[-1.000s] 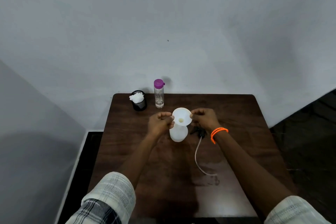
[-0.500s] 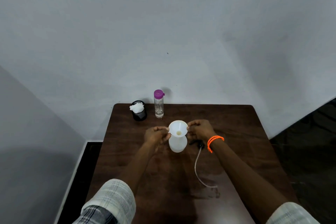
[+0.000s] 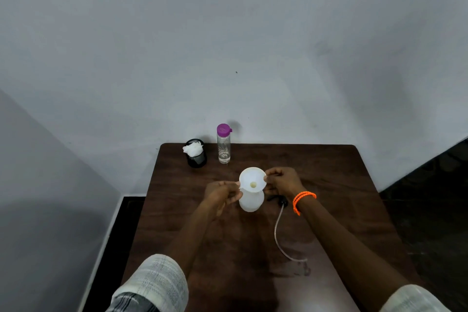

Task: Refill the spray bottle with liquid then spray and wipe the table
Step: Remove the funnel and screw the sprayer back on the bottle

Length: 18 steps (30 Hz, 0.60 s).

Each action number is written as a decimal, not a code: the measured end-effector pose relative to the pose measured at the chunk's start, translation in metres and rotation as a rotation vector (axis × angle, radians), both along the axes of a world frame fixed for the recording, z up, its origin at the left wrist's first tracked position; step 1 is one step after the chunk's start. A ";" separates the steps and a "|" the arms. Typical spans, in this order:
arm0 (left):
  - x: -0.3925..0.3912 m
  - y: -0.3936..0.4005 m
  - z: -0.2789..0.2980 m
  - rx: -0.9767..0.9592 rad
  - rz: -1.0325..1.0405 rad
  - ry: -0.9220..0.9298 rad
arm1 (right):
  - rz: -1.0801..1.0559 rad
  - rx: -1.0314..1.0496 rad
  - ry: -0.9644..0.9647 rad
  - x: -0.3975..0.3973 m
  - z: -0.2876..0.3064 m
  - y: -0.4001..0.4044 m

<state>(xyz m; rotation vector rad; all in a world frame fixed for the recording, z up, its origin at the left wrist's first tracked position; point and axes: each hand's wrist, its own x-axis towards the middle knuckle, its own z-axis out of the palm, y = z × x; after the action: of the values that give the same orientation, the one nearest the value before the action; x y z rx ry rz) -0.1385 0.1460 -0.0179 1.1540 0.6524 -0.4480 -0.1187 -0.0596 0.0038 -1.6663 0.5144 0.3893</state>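
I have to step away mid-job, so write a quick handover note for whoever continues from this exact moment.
Left hand and right hand each pinch the rim of the white funnel, which sits in the neck of the white spray bottle, upright mid-table.
Spray head with its tube lies off, right of the bottle.
Clear bottle with purple cap, still capped, stands at the far edge beside a black cup holding white tissue.
Done: head off, funnel placed.
Left: pour, refit head, spray, wipe.
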 end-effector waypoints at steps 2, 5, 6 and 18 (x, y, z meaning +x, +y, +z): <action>0.001 -0.002 0.000 0.065 -0.051 -0.015 | 0.008 0.002 0.017 0.001 0.002 -0.002; 0.007 -0.002 0.010 0.070 -0.071 -0.008 | 0.050 -0.007 0.024 0.005 0.011 -0.007; 0.009 -0.001 0.014 0.047 -0.069 0.001 | 0.064 -0.001 0.022 0.007 0.015 -0.009; 0.052 0.019 0.053 -0.352 -0.096 0.040 | 0.242 0.141 -0.035 0.034 0.049 -0.024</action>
<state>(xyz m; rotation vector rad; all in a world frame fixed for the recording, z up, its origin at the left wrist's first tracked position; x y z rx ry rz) -0.0864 0.1649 0.0347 0.8452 0.5284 -0.6417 -0.0851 -0.0835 0.0532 -1.5998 0.2531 0.5590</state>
